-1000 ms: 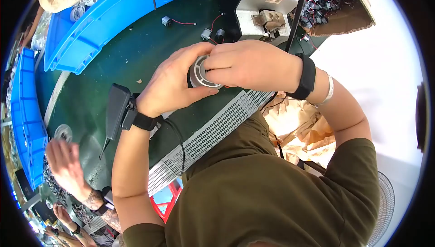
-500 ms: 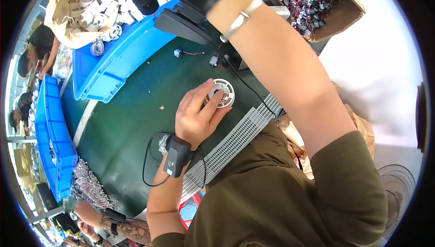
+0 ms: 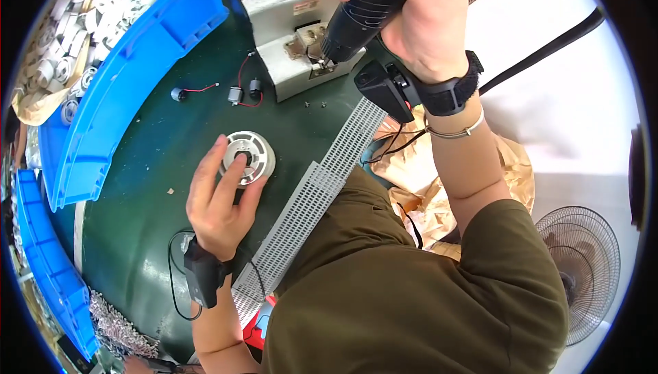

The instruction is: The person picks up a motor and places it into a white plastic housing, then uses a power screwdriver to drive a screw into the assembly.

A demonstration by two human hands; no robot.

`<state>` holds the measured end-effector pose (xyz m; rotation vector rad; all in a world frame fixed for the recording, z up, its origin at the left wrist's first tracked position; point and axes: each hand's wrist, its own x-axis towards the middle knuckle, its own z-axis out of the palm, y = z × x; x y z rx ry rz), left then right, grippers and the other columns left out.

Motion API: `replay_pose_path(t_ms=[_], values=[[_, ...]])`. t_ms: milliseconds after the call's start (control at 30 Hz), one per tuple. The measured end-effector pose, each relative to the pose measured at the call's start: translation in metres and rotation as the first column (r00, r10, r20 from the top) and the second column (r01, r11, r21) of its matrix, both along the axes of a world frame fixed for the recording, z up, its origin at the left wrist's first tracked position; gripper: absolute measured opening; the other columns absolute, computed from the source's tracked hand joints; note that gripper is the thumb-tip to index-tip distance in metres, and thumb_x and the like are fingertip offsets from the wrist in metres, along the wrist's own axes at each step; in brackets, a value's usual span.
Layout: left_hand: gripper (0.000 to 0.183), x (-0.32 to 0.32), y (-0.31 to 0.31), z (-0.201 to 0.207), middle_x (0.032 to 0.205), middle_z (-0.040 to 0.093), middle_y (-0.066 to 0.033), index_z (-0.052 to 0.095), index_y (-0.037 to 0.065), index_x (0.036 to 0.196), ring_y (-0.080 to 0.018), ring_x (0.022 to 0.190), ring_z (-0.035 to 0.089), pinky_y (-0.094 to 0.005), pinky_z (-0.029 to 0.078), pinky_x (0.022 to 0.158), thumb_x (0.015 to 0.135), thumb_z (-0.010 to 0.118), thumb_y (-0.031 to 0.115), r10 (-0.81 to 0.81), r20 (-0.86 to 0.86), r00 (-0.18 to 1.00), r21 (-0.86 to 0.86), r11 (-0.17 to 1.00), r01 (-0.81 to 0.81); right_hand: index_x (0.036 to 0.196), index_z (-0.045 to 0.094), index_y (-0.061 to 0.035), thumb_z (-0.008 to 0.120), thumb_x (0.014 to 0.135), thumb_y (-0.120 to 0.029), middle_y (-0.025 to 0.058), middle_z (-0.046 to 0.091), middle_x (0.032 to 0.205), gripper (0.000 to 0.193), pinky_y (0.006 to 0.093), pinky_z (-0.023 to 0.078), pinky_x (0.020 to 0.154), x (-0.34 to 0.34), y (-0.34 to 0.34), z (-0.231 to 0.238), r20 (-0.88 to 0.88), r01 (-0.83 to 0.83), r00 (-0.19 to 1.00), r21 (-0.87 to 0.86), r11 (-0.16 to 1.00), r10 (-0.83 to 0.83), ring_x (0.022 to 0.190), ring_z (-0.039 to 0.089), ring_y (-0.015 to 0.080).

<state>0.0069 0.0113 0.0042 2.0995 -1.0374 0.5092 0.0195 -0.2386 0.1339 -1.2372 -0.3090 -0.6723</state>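
My left hand (image 3: 218,202) pins the round white housing (image 3: 248,157) flat on the green bench (image 3: 137,189), fingers spread, fingertips pressing near its middle. My right hand (image 3: 418,14) is raised above the grey fixture (image 3: 301,45), fist wrapped tight around the black power screwdriver (image 3: 360,10). I judge the step goes best if I keep the housing from rotating, bring the driver down plumb over it, and clear my left fingertips off the centre first. Loose small motors (image 3: 243,93) with red wires sit between housing and fixture; I keep the tool cord (image 3: 548,45) off them.
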Motion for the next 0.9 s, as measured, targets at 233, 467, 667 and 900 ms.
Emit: replay_pose_path(t_ms=[233,467,667,900], values=[[0.037,-0.004,-0.002,-0.003,0.118,0.058,-0.02,0.066,0.0,0.096,-0.0343,0.101,0.061,-0.0376,0.053,0.081,0.062,0.08,0.004,0.014,0.001,1.0,0.022,1.0,-0.014,0.106,0.051,0.0026,0.065,0.075,0.003,0.0056,0.058,0.075,0.034,0.0248,0.047,0.055,0.018,-0.023,-0.022,0.216,-0.105,0.968,-0.117,0.988,0.128,0.058,0.057,0.0132],[0.038,-0.005,0.002,-0.004,0.12,0.057,-0.0207,0.065,0.0,0.098,-0.0342,0.103,0.06,-0.0375,0.053,0.082,0.063,0.079,0.004,0.022,-0.029,0.999,0.025,0.999,-0.021,0.106,0.051,0.0029,0.065,0.074,0.003,0.0068,0.058,0.071,0.035,0.025,0.046,0.055,0.011,-0.014,-0.019,0.098,-0.063,0.993,-0.068,0.996,0.069,0.057,0.057,0.0135],[0.037,-0.006,-0.002,-0.003,0.119,0.057,-0.0209,0.066,-0.001,0.097,-0.0347,0.102,0.061,-0.0378,0.053,0.082,0.063,0.079,0.004,0.017,-0.032,0.999,0.008,1.0,-0.017,0.106,0.049,0.0045,0.062,0.071,0.006,0.0084,0.058,0.07,0.038,0.0255,0.046,0.052,0.02,-0.019,-0.024,0.299,-0.092,0.945,-0.14,0.986,0.131,0.055,0.056,0.0144],[0.037,-0.006,0.001,-0.002,0.117,0.059,-0.0203,0.066,-0.001,0.095,-0.0335,0.099,0.062,-0.0366,0.054,0.079,0.062,0.08,0.005,0.061,-0.022,0.998,0.003,0.998,-0.061,0.11,0.047,0.0051,0.061,0.068,0.009,0.0112,0.058,0.066,0.044,0.027,0.046,0.052,-0.009,-0.002,-0.023,-0.156,-0.056,0.987,-0.129,0.99,0.036,0.053,0.057,0.0185]])
